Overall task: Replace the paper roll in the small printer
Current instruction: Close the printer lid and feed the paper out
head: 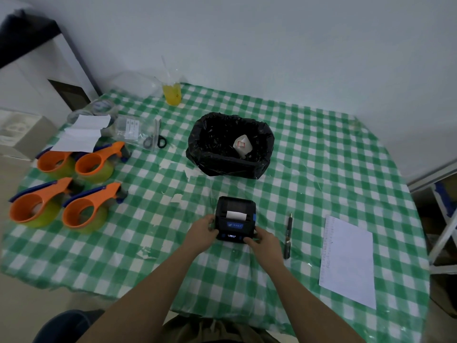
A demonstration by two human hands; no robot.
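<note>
A small black printer (235, 216) sits on the green checked tablecloth near the front middle, lid closed, with a short strip of white paper (236, 214) sticking out of its slot and a lit display at the front. My left hand (201, 232) grips the printer's left side. My right hand (263, 241) holds its front right corner, thumb on the front edge. A white object with a red mark (242, 144) lies inside the black-lined bin (210, 142) behind the printer.
Several orange tape dispensers (84, 211) stand at the left. Scissors (155, 141), small packets and white papers (81, 134) lie at the back left, a yellow drink (172, 94) at the back. A pen (288, 235) and a paper sheet (346, 261) lie right of the printer.
</note>
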